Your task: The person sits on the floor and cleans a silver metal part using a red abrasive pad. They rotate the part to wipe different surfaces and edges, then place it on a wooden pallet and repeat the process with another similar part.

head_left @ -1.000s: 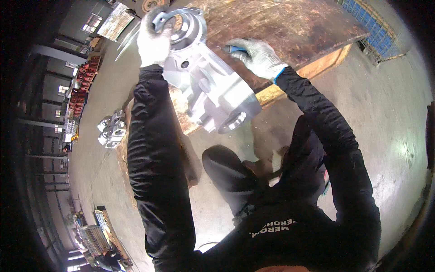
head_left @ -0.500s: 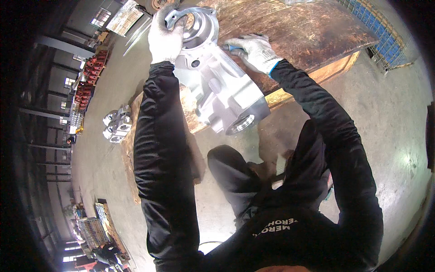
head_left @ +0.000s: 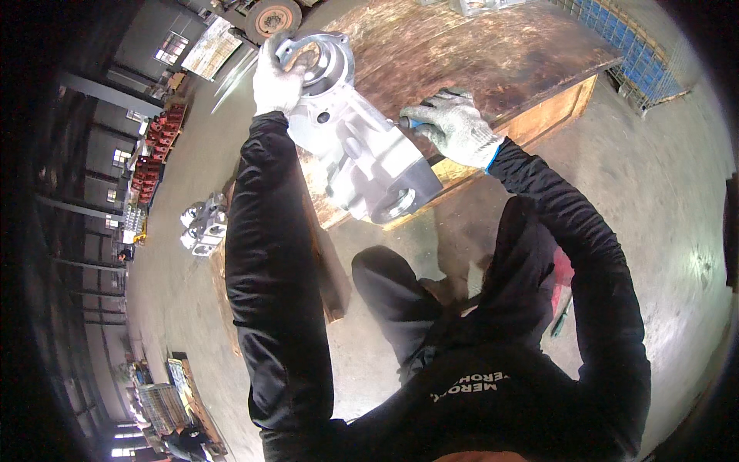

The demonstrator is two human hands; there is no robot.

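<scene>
A silvery cast metal housing (head_left: 354, 150) with a round ring-shaped opening at its far end lies tilted over the near edge of a worn wooden table (head_left: 493, 54). My left hand (head_left: 277, 83), in a pale knit glove, grips the rim of that ring, the thumb reaching over it. To the right of the housing my right hand (head_left: 458, 129), also gloved, is closed round a small blue-handled tool (head_left: 412, 122). Most of the tool is hidden by the fingers, and its working tip cannot be made out. That hand stands apart from the housing, over the table's near edge.
Another metal casting (head_left: 204, 223) stands on the left. A wire mesh cage (head_left: 643, 65) with blue panels is at the far right. Metal parts (head_left: 481, 6) lie at the table's far edge. A wheel (head_left: 272, 20) shows beyond. Red parts (head_left: 150, 162) are stacked along the left.
My right hand has drawn back from the housing, to the right and nearer, with the tool still in it. My left hand stays on the ring. The view has shifted slightly.
</scene>
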